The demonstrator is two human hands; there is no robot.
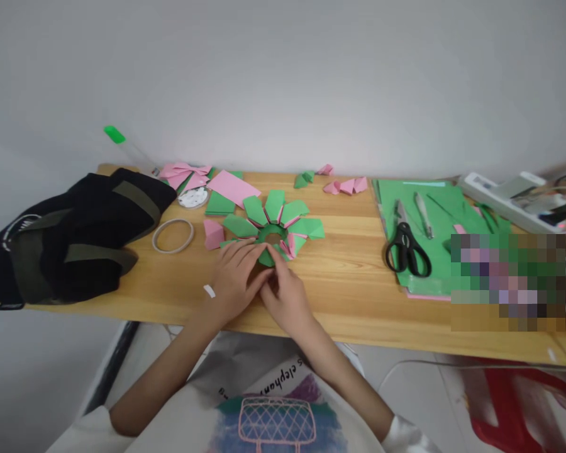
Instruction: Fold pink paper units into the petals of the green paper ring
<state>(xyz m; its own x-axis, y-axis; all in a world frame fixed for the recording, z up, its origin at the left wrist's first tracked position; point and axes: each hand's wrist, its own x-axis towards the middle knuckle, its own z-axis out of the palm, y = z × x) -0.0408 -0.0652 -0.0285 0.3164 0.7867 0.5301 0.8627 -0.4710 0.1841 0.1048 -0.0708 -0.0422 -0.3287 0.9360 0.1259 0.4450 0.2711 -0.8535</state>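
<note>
A green folded-paper flower ring (pixel 274 204) with pink folds between its petals lies on the wooden table in front of me. My left hand (pixel 236 277) grips its near left edge, fingers curved over the petals there. At the near edge, the fingers of my right hand (pixel 285 296) pinch the ring, their tips meeting those of my left. Both hands hide part of the nearest petals. Just left of the ring sits a small pink folded piece (pixel 213 234). A pink paper rectangle (pixel 233 187) rests behind it on green paper (pixel 220 204).
Black-handled scissors (pixel 407 248) and a cutter (pixel 423 215) lie on green sheets (pixel 438 195) at right. Toward the left are a tape roll (pixel 173 236) and a black cap (pixel 75 242). Pink folded pieces (pixel 346 186) stand near the wall; a power strip (pixel 504 204) is far right.
</note>
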